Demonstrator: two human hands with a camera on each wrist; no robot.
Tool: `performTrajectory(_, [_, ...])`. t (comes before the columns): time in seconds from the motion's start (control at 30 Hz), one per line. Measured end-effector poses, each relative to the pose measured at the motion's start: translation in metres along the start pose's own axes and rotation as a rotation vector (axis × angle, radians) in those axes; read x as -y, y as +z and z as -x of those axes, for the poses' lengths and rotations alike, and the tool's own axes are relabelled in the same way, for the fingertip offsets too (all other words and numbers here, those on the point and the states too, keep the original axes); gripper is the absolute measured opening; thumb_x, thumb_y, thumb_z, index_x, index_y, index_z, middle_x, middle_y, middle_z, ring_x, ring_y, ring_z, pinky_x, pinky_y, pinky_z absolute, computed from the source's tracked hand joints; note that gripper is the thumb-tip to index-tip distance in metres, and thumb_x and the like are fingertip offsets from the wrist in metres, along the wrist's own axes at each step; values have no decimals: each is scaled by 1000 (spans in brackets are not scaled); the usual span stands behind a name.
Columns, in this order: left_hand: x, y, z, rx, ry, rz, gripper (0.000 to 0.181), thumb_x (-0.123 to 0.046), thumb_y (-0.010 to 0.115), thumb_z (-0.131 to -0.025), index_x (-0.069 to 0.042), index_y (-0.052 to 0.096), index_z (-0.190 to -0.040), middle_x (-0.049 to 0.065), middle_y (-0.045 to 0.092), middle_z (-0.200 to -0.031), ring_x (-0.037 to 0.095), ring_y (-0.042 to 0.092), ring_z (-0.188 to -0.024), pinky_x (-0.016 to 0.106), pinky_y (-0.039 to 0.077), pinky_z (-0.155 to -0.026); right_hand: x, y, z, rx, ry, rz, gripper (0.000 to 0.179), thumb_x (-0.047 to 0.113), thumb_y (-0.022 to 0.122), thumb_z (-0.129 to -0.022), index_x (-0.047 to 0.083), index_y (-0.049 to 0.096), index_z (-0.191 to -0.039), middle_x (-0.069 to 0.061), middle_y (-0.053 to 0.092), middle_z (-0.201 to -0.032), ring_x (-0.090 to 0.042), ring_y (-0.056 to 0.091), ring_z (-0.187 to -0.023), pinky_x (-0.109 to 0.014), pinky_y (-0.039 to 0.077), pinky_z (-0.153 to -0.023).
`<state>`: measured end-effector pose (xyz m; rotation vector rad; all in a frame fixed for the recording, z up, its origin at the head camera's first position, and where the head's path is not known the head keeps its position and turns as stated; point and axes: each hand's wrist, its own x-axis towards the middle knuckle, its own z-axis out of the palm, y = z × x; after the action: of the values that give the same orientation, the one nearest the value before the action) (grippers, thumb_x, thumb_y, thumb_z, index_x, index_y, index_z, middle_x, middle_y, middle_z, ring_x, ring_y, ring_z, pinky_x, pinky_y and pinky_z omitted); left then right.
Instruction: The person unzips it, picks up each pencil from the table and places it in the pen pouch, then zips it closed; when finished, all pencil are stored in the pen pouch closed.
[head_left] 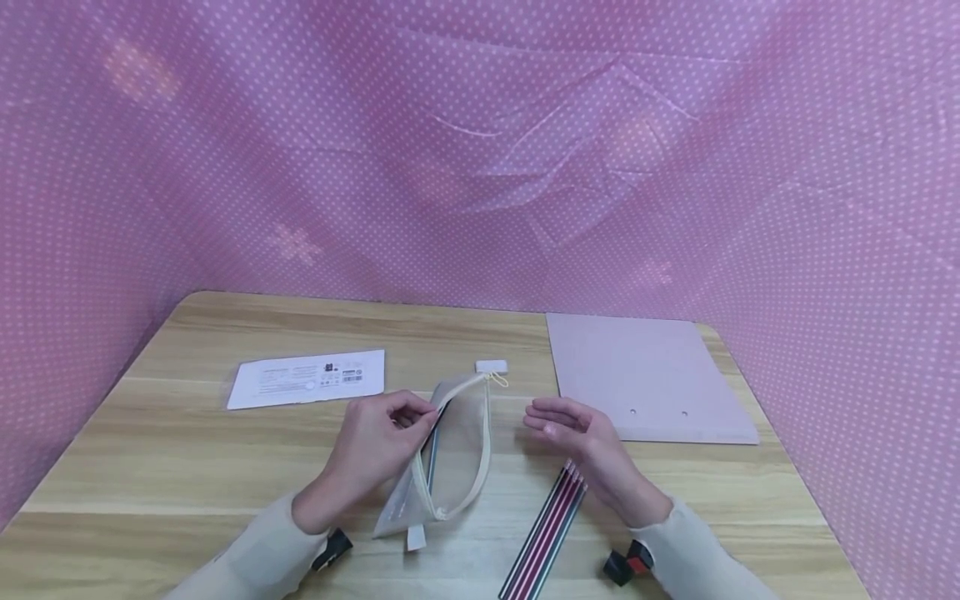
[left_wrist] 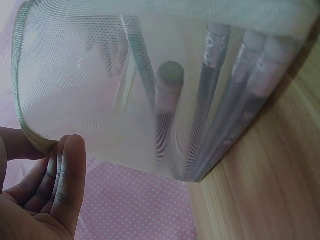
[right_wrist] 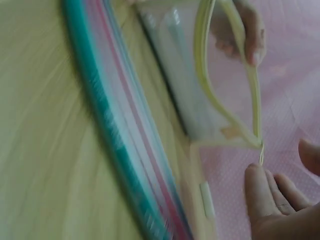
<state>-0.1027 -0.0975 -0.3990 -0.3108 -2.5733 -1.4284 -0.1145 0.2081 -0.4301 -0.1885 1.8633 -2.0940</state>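
My left hand (head_left: 375, 442) pinches the pale zip edge of a translucent mesh pencil pouch (head_left: 463, 446), whose mouth gapes wide. Through the mesh in the left wrist view show several pencils (left_wrist: 209, 65) with eraser ends, standing inside the pouch. To the pouch's right, my right hand (head_left: 588, 446) hovers with its fingers nearly straight and the thumb apart, holding nothing. Just below that hand, several dark green and red pencils (head_left: 546, 529) lie side by side on the table. They look blurred in the right wrist view, and their near ends run out of the head view.
A small white block (head_left: 491, 366) lies behind the pouch, near its zip cord. At the left rests a white printed packet (head_left: 307, 379). A pale pink sheet (head_left: 645, 379) with two holes occupies the back right of the wooden table (head_left: 187, 467). Pink dotted cloth (head_left: 480, 150) surrounds the table.
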Motion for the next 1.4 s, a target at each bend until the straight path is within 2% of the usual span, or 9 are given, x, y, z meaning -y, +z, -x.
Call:
performTrajectory(0.13, [0,1,0,-3,-4,6,4,-12,79,-84,-13,79,-88,-7,74,-73,1,62,-60,19,53,-57,-3,-8,5,31,11,163,56,1,64,-92,-6,46,-144,-30,50,-147,-32,59,-131,-33,53,-106])
performTrajectory(0.2, [0,1,1,-4,-3,7,4,-13,79,-84,-12,79,-88,-6,74,-73,1,62,-60,20,53,-56,-5,-12,7,82,6,254,55,0,65,-91,-3,48,-143,-30,50,-146,-41,56,-131,-30,54,-104])
performTrajectory(0.27, [0,1,1,-5,0,8,4,-13,79,-84,-11,79,-88,-6,74,-72,1,61,-60,20,53,-56,-7,-15,8,157,-6,362,55,3,69,-89,-1,51,-141,-27,55,-143,-43,57,-128,-27,54,-102])
performTrajectory(0.4, [0,1,1,-4,4,13,4,-12,79,-84,-10,79,-88,-6,73,-72,1,61,-60,20,53,-57,-10,-17,8,346,-69,569,52,10,77,-86,7,59,-134,-15,67,-133,-33,64,-121,-27,52,-102])
performTrajectory(0.53, [0,1,2,2,-7,16,7,-16,79,-85,-9,79,-87,-6,73,-72,2,62,-61,20,53,-58,-14,-17,8,499,-181,729,45,19,81,-82,15,66,-125,-3,73,-121,-18,67,-112,-30,53,-100])
performTrajectory(0.73, [0,2,2,8,-20,20,6,-16,79,-85,-10,79,-87,-6,73,-72,2,62,-61,19,54,-58,-18,-13,10,621,-326,916,41,29,85,-78,22,70,-116,10,73,-112,-3,64,-105,-24,53,-95])
performTrajectory(0.87, [0,2,2,11,-12,23,5,-14,79,-85,-10,79,-87,-6,73,-72,2,62,-61,19,53,-58,-19,-12,9,675,-385,1040,44,32,86,-74,27,70,-114,17,70,-108,2,59,-105,-20,49,-94])
performTrajectory(1.1, [-1,2,2,12,-6,19,6,-17,79,-86,-11,79,-87,-6,73,-72,2,61,-62,19,53,-58,-21,-13,8,715,-453,1072,40,20,86,-72,27,72,-109,19,71,-103,2,57,-104,-20,47,-95])
performTrajectory(1.4, [-2,3,1,10,9,6,7,-18,80,-85,-11,79,-86,-7,72,-72,2,61,-62,19,52,-58,-22,-13,7,717,-454,1061,32,15,83,-75,26,74,-103,20,71,-100,3,56,-103,-19,47,-94])
